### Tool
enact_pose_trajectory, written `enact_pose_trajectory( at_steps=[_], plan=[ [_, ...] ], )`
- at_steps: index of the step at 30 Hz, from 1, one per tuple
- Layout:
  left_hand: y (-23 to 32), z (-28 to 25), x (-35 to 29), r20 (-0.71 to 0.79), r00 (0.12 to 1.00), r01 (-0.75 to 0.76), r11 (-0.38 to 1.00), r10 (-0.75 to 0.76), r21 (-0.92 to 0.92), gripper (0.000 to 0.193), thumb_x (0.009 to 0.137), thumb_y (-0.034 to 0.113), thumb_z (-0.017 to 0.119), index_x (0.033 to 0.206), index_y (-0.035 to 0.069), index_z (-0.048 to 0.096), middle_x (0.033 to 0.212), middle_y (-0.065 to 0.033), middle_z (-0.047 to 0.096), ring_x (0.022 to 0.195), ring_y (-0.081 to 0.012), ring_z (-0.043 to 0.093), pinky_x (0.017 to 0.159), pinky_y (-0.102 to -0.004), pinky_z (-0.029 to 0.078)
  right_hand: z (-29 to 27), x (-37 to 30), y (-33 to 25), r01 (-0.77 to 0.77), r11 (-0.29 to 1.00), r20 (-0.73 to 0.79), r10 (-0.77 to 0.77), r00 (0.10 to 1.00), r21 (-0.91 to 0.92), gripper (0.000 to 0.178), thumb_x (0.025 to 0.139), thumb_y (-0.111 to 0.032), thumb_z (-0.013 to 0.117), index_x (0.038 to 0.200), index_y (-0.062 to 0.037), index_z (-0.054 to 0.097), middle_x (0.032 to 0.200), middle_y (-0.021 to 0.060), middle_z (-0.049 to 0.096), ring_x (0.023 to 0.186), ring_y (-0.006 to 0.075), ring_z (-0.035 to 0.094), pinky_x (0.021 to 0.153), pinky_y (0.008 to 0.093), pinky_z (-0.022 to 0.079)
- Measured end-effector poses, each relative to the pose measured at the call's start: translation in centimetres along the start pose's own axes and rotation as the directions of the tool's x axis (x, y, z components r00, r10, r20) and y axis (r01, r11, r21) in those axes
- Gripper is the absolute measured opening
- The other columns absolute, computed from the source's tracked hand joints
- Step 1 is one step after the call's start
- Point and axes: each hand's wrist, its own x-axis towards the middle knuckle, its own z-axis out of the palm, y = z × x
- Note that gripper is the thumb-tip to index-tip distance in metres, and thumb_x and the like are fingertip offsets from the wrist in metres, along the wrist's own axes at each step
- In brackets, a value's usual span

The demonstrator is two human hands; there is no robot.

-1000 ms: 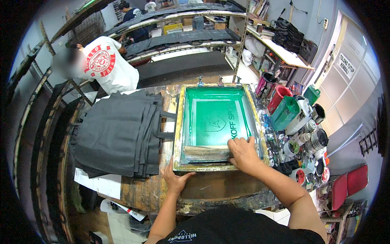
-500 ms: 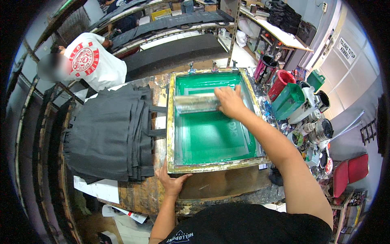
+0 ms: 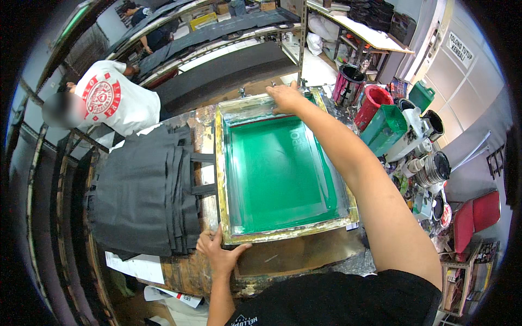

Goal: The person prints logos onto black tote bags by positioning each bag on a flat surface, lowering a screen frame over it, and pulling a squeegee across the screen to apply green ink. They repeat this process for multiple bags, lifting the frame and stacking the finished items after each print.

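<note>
A screen-printing frame with yellowed, ink-stained edges lies on the worktable, its mesh coated with green ink. My right hand is closed over a squeegee at the far end of the screen, its fingers partly hidden. My left hand rests against the near left corner of the frame, thumb and fingers spread along the two edges. Left of the frame lies a stack of black fabric bags, two straps reaching toward the frame.
Ink containers crowd the right side, among them a red bucket and a green one. A red chair stands beyond them. At the far left a person in a white shirt stands by racks with black fabric.
My right hand has pushed the squeegee away from me to the far end of the screen. The left hand stays by the near left corner. My view has shifted slightly.
</note>
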Motion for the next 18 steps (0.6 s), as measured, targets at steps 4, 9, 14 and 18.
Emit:
enact_pose_trajectory(
  at_steps=[4, 9, 14, 18],
  plan=[
    [0.6, -2.9, 8.0, -0.178, 0.949, -0.284, 0.952, 0.262, -0.111, 0.113, 0.066, 0.083, 0.079, 0.145, 0.005, 0.061, 0.122, -0.0173, 0.054, 0.117, -0.0361, 0.049, 0.103, -0.0544, 0.035, 1.3, -1.9, 0.7, -0.037, 0.992, -0.229, 0.009, 0.973, -0.117, 0.069, 0.076, -0.027, 0.088, 0.133, -0.0122, 0.054, 0.118, 0.0081, 0.067, 0.118, 0.0302, 0.063, 0.099, 0.0638, 0.034],
    [6.9, -2.1, 24.3, -0.316, 0.821, -0.525, 0.846, 0.475, -0.092, 0.091, 0.084, 0.074, 0.071, 0.142, 0.004, 0.062, 0.129, -0.0218, 0.058, 0.125, -0.0399, 0.053, 0.110, -0.0518, 0.038, 3.4, -3.3, -0.9, -0.102, 0.970, -0.387, 0.009, 0.922, -0.219, 0.036, 0.091, -0.013, 0.067, 0.126, -0.0164, 0.061, 0.112, 0.0051, 0.067, 0.112, 0.0258, 0.064, 0.105, 0.0641, 0.037],
    [12.0, 3.2, 35.3, -0.275, 0.778, -0.556, 0.823, 0.565, 0.117, 0.070, 0.091, 0.064, 0.068, 0.130, 0.005, 0.067, 0.127, -0.0221, 0.065, 0.123, -0.0398, 0.059, 0.103, -0.0533, 0.045, 3.9, -4.2, -2.1, -0.073, 0.948, -0.499, -0.097, 0.861, -0.311, 0.026, 0.093, -0.016, 0.062, 0.119, -0.0151, 0.064, 0.104, 0.0030, 0.068, 0.102, 0.0236, 0.066, 0.093, 0.0520, 0.043],
    [13.2, 6.7, 37.3, -0.196, 0.834, -0.473, 0.851, 0.516, 0.226, 0.066, 0.093, 0.070, 0.059, 0.103, 0.006, 0.071, 0.105, -0.0129, 0.071, 0.104, -0.0322, 0.066, 0.092, -0.0479, 0.047, 3.7, -4.4, -1.1, -0.023, 0.950, -0.459, -0.130, 0.879, -0.312, 0.028, 0.092, -0.015, 0.061, 0.120, -0.0139, 0.063, 0.105, 0.0042, 0.068, 0.101, 0.0241, 0.066, 0.086, 0.0434, 0.047]
  ],
)
